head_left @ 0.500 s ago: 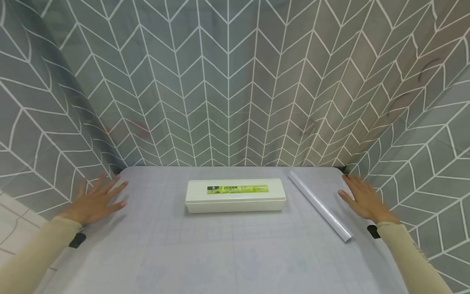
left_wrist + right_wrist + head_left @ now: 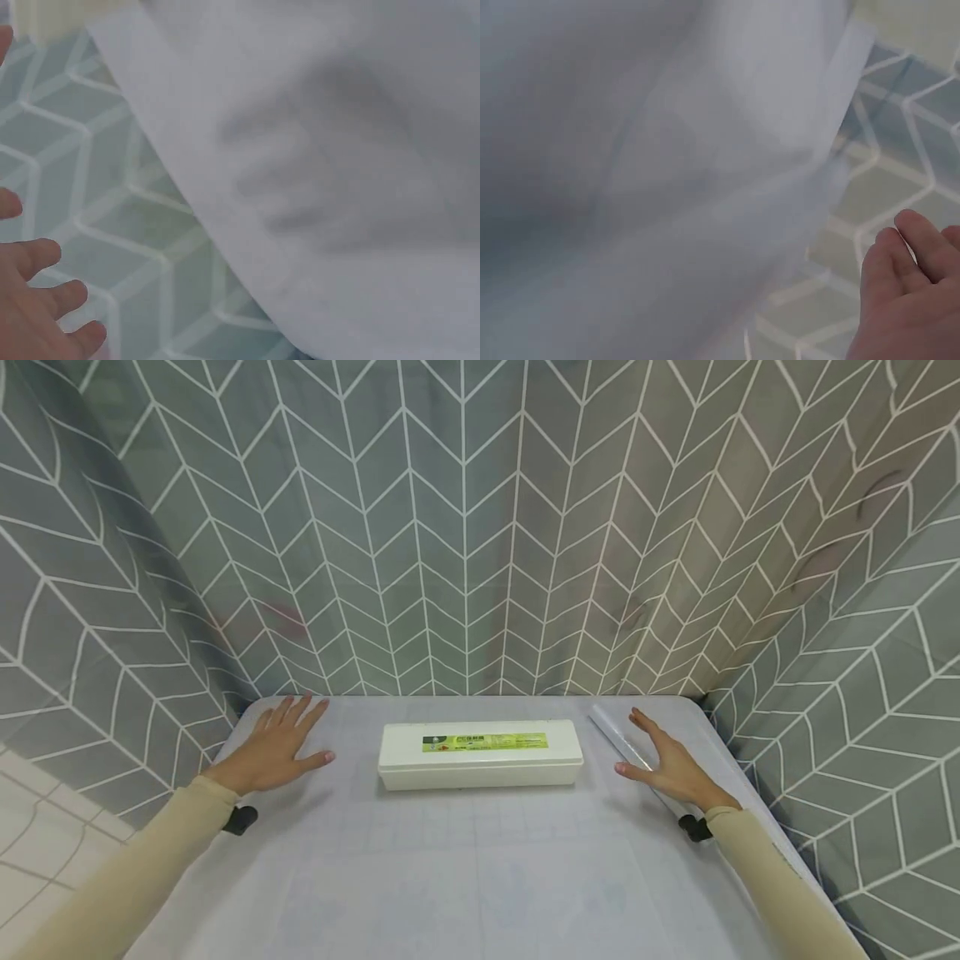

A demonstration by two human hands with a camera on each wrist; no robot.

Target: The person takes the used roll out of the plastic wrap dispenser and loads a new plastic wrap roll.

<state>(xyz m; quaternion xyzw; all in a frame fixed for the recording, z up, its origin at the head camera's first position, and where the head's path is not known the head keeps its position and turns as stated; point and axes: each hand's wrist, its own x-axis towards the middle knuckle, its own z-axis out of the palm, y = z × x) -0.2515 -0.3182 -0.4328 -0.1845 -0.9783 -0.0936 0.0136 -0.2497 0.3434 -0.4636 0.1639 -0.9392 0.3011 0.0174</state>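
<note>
Head view: left hand (image 2: 272, 755) and right hand (image 2: 677, 772) hold nothing, fingers apart; a low right-hand sweep could set the cling-film roll (image 2: 611, 730), frame right, rolling.

Box (image 2: 480, 757) smooth plastic; roll (image 2: 614, 732) glossy, film-like; curtain (image 2: 465, 535) matt cloth; table cover (image 2: 450, 877) matt, faintly creased.

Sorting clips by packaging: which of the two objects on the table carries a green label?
The broad white box, lying crosswise in the middle; the slim, pale roll to its right shows none.
</note>
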